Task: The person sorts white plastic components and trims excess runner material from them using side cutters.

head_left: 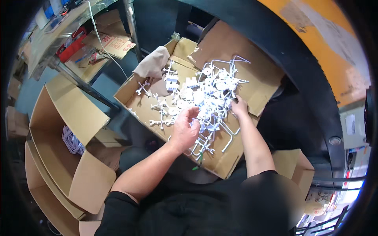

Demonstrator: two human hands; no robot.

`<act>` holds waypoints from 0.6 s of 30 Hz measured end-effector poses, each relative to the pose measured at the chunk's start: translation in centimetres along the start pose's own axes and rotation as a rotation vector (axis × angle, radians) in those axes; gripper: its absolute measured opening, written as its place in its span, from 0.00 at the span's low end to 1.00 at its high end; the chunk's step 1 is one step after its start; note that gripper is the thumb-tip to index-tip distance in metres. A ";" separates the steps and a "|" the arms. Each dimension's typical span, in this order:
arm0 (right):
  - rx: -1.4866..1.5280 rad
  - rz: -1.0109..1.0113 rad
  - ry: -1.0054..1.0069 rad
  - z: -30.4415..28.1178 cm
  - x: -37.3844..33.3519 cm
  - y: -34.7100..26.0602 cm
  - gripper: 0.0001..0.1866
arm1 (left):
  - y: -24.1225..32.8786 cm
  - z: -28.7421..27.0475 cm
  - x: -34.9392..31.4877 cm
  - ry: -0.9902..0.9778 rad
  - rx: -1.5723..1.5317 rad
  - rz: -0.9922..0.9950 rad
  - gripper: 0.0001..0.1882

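Observation:
A heap of white molded plastic parts (pixel 212 92), with bent rods, round discs and branching sprues, lies in a shallow open cardboard box (pixel 153 125) before me. My left hand (pixel 186 128) is over the near left side of the heap, its thumb and fingers apart and nothing visible between them. At the heap's right edge, my right hand (pixel 239 107) has its fingers bent around a white plastic part; the fingertips are partly hidden among the pieces. Below the heap, a thin green item (pixel 200 160) lies at the box's near edge.
A beige cloth (pixel 151 63) drapes over the box's far left corner. To the left stands an open carton (pixel 55 145) with white looped parts (pixel 72 140) inside. A metal-legged table (pixel 84 80) is beyond it. A black and orange curved frame (pixel 315 70) arches at the right.

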State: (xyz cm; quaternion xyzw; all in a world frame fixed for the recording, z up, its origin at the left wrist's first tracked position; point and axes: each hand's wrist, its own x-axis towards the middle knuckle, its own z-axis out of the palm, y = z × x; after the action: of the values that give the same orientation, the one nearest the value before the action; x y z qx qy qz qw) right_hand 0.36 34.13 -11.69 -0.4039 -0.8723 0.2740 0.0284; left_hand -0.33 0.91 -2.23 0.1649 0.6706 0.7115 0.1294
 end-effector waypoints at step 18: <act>-0.147 -0.248 -0.043 4.6 -10.8 -0.2 0.18 | 0.0 -4.1 6.9 0.411 -0.458 -0.274 0.17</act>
State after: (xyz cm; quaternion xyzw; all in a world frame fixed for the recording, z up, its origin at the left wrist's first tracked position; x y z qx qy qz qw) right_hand 6.23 24.13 -13.57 -0.2878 -0.9338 0.2124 0.0135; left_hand -8.31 -0.04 -2.05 -0.1073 0.5212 0.8382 0.1196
